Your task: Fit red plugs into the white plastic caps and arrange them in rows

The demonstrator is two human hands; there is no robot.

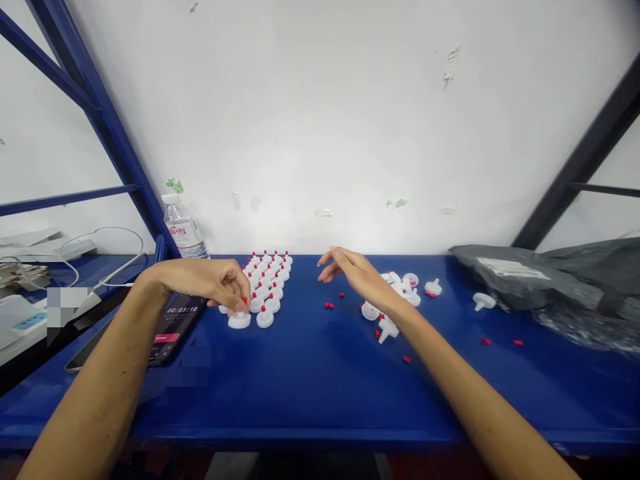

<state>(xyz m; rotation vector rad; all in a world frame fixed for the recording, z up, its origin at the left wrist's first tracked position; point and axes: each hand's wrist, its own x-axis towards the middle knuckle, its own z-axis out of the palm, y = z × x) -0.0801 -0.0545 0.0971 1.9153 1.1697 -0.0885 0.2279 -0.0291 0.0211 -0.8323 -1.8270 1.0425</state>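
L hand (pixel 220 283): 1 wht cap (pixel 239 323) pinched at red tip, at 9 o'clk from ctr of blue table (pixel 300 373). R hand (pixel 350 267): held above table at 12, fingers loosely apart. Red-tipped caps (pixel 263 292): set in rows, 10. Loose caps (pixel 401 288): heaped, 2. Red bits (pixel 329 305): scattered, 12 to 4. Phone (pixel 169 327): laid, 9.

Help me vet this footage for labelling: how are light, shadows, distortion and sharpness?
Head view: light spreads fairly evenly over the white painted wall; soft shadow darkens the glossy blue tabletop; the slanting blue metal post at left suggests wide-angle stretch; blocky pixelation overlaps the white plastic power strip; the black phone's white digits read clearly; small red plastic caps lack fine detail.
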